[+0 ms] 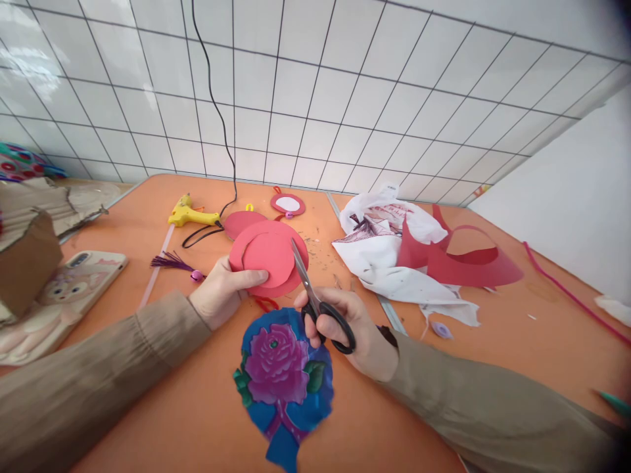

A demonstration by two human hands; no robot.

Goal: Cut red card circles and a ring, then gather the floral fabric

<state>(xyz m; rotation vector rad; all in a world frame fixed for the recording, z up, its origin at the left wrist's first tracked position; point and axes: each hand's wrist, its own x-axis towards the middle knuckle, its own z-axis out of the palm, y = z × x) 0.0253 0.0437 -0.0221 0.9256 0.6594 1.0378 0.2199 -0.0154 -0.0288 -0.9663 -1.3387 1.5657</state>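
Note:
My left hand (224,289) pinches red paper circles (269,253) at their lower left, its thumb lying on top. The circles overlap, a smaller one over a larger one. In my right hand (352,322) are black-handled scissors (306,281), with fingers through the loops and the blades pointing up at the circles' right part. Whether the blades are parted is hard to tell. Just below both hands lies a blue piece with a purple flower (279,364) and green leaves. Another red disc (245,223) rests behind the held circles.
A yellow glue gun (190,213) with a black cord, a purple tassel (173,261) and a phone (73,295) are on the left. White plastic (377,263) and cut red paper (473,263) lie right. A red-rimmed oval (287,204) sits at the back.

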